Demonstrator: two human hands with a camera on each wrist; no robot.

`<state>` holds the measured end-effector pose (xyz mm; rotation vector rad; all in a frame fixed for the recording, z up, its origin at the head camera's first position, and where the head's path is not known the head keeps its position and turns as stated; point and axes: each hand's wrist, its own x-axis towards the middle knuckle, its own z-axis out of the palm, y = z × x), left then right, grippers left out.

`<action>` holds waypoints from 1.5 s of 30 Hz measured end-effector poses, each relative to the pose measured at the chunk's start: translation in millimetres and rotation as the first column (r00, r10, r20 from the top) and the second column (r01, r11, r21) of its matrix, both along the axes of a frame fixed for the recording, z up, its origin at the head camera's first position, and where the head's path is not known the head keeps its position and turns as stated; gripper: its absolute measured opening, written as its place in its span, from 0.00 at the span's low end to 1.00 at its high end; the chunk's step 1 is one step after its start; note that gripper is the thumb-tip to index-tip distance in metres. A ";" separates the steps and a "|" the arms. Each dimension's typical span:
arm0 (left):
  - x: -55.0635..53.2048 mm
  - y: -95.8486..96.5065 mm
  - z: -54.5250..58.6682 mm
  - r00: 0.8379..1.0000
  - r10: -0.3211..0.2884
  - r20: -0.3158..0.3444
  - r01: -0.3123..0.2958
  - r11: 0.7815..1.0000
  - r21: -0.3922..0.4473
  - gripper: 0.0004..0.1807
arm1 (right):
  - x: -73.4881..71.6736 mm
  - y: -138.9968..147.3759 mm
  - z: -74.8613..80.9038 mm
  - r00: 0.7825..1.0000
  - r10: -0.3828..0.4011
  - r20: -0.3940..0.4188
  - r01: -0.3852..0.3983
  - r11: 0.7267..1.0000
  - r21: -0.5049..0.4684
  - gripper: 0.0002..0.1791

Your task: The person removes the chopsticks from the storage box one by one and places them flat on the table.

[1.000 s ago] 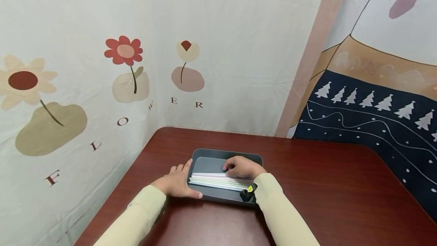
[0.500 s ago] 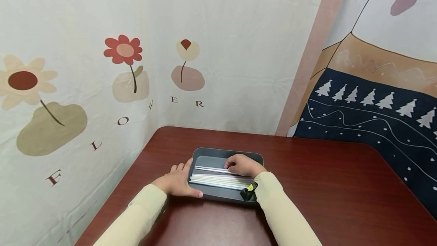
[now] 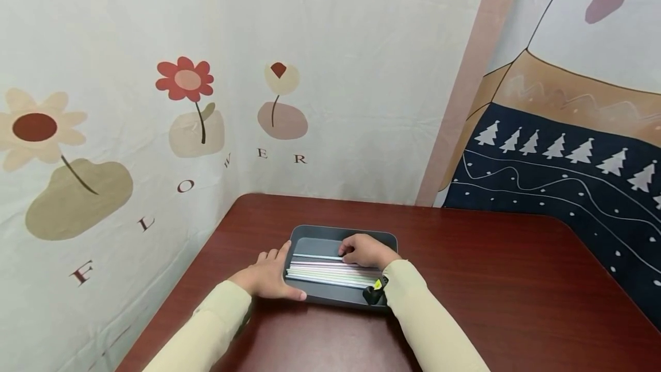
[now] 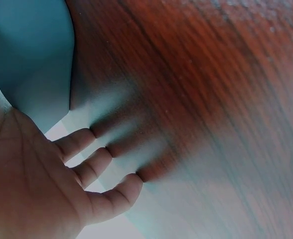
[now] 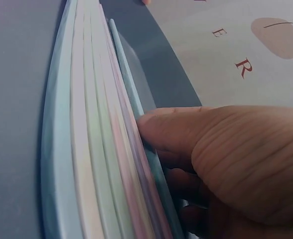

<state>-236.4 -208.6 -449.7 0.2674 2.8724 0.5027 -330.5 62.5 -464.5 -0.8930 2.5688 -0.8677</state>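
Sticks side by side in tray; hands apart: left hand spread along tray's left end, right hand pinching pale blue stick just beside others. Could drag neighbouring sticks through overly wide pinch; could skid tray through slack bracing.

Across the lower part of the head view, the bench shows wood grain under a glossy finish, brightest at bottom centre. Low in the middle, the tray looks smooth and matt, whether plastic or coated metal is unclear. Its sticks look smooth, their material uncertain. The sleeves are matt cloth; the hanging above is creased fabric.
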 end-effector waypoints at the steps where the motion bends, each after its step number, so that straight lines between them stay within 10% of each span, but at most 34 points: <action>1: -0.1 -0.1 -0.4 1.000 0.001 -0.001 -0.001 1.000 -0.001 0.77 | -0.2 -0.3 -0.2 1.000 0.001 -0.004 -0.001 1.000 0.004 0.06; 28: 2.1 -1.5 2.4 0.999 -0.036 -0.027 0.037 0.999 0.013 0.78 | 1.4 4.6 21.2 0.998 0.038 0.054 -0.035 0.998 -0.047 0.08; 45: 3.6 -1.4 2.9 0.999 -0.028 -0.027 0.028 1.000 0.005 0.77 | 8.9 23.0 57.4 0.998 0.031 -0.054 -0.034 0.997 -0.064 0.07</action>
